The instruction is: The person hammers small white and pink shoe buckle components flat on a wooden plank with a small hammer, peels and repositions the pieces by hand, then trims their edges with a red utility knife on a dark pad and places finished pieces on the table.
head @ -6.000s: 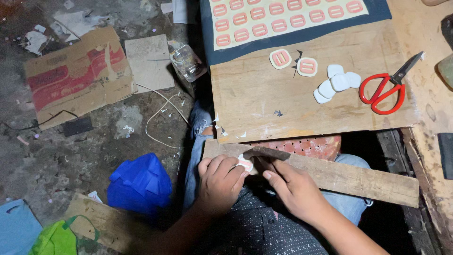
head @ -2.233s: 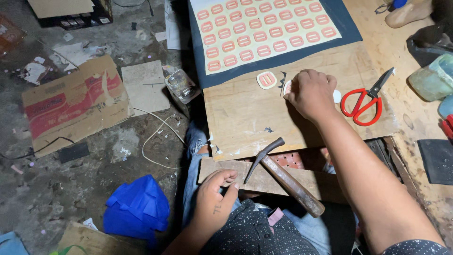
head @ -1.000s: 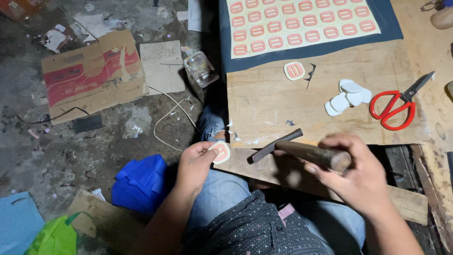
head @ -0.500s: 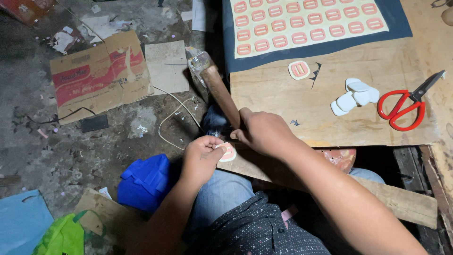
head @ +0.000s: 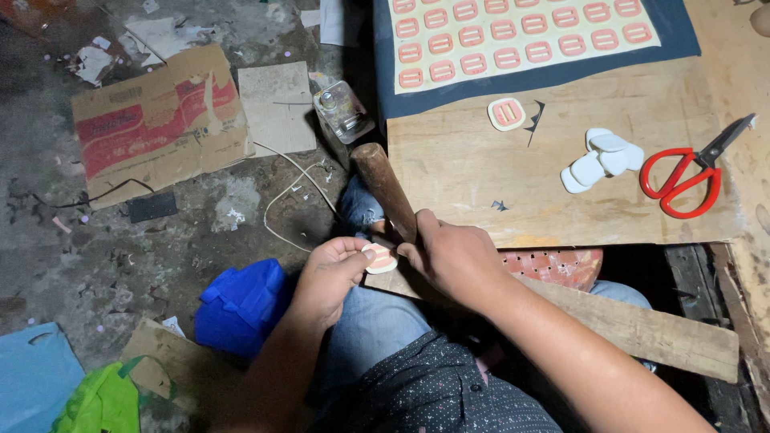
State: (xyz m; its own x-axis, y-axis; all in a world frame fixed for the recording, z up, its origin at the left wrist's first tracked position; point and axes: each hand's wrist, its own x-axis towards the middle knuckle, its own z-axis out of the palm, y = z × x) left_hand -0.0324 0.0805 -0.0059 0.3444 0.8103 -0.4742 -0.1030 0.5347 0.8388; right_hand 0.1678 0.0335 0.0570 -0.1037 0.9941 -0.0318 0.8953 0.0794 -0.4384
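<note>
My left hand (head: 330, 273) pinches a small white and pink rounded piece (head: 378, 257) against the near end of a wooden plank (head: 642, 329) that lies across my lap. My right hand (head: 451, 258) grips a hammer by its wooden handle (head: 385, 188); the handle points up and away from me, and the head is hidden under my hand, right beside the piece. On the plywood board (head: 481, 176) ahead lie one more pink piece (head: 506, 114) and a small pile of white blanks (head: 601, 158).
Red-handled scissors (head: 682, 176) lie at the board's right. A dark blue sheet (head: 537, 48) with rows of pink pieces covers the far end. On the floor to the left are cardboard (head: 160, 120), a small jar (head: 341, 108), a blue bag (head: 241, 305) and a green bag (head: 96, 401).
Over six seconds my right hand fetched a piece from the board and picked up the hammer. In the last half second the hammer and hand dropped closer to the piece in my left fingers.
</note>
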